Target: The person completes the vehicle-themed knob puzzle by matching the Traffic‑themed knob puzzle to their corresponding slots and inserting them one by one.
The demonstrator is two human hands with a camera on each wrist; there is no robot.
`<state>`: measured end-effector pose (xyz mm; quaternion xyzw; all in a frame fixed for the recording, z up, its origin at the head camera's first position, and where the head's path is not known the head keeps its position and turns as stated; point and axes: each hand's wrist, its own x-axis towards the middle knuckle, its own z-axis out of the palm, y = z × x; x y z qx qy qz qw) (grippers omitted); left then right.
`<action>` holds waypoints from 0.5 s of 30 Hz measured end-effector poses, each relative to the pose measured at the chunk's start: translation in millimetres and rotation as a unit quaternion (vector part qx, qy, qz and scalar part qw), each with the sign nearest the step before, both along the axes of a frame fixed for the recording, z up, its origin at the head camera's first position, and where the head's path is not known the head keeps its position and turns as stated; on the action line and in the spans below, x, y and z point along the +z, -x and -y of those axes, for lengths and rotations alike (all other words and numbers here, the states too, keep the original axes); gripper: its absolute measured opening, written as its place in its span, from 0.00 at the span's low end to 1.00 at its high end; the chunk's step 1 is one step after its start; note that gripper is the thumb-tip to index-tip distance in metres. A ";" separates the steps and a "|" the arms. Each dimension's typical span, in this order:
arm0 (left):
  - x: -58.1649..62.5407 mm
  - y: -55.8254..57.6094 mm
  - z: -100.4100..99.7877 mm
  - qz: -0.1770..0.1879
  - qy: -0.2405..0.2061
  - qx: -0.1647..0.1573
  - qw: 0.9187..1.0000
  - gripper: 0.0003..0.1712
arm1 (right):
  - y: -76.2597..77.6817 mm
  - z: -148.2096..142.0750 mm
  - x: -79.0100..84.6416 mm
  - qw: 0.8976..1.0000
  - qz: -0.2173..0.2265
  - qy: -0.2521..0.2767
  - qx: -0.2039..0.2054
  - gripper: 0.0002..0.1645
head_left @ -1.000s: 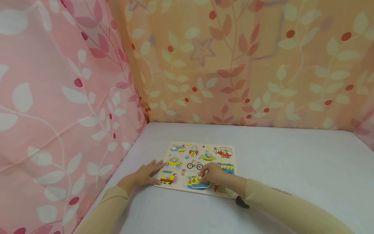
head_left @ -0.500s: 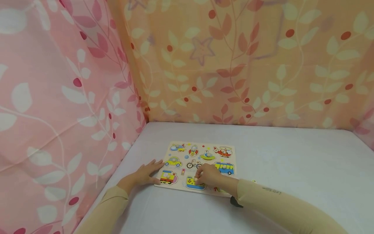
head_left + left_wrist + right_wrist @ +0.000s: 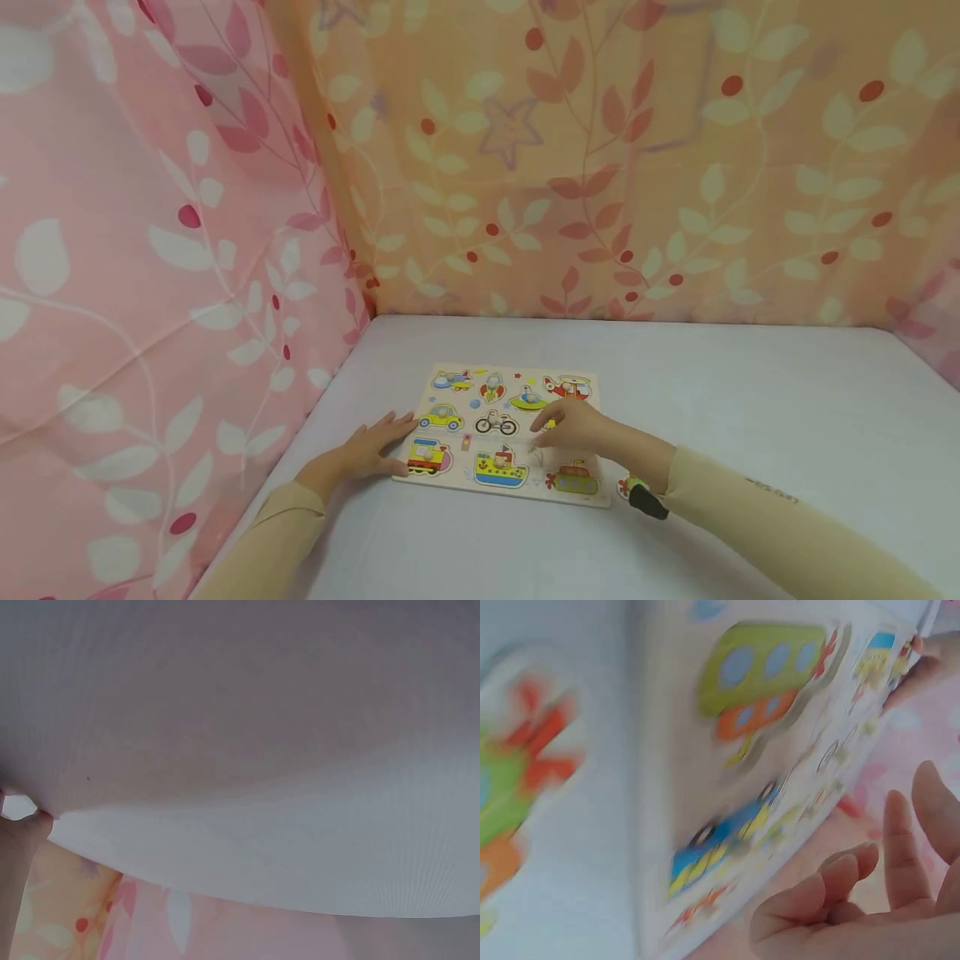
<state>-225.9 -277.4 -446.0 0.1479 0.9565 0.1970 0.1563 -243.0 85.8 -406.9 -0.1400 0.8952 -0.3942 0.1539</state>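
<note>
A wooden knob puzzle board (image 3: 517, 497) with vehicle pictures lies on the table. My left hand (image 3: 367, 446) rests at its left edge by the train piece (image 3: 429, 456), fingers spread. The boat piece (image 3: 500, 467) sits in its recess at the front middle. Above the board's right part hovers my right hand (image 3: 573, 427), its fingers parted and nothing between them; it covers much of the bus (image 3: 724, 844). Right of the board, a loose submarine piece (image 3: 502, 787) lies on the table, partly hidden in the head view. A matching submarine picture (image 3: 573, 480) shows on the board.
The white table (image 3: 780, 400) extends to the right of the board. Pink patterned cloth (image 3: 150, 250) hangs at the left and orange patterned cloth (image 3: 600, 167) behind. A dark wrist device (image 3: 648, 502) hangs under the right sleeve. The left wrist view shows mostly table.
My right hand set the boat piece down into its recess, let go of its knob and moved up and to the right. The left hand stayed at the board's edge.
</note>
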 end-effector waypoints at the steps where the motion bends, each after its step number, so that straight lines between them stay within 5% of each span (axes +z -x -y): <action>1: -0.3 0.2 0.1 0.000 0.000 0.000 1.000 0.51 | 1.0 -6.0 1.9 1.000 0.001 0.011 0.001 0.09; 15: -2.0 1.6 1.5 -0.003 -0.001 -0.005 1.000 0.51 | 1.1 -68.4 7.8 0.999 -0.024 0.033 0.032 0.12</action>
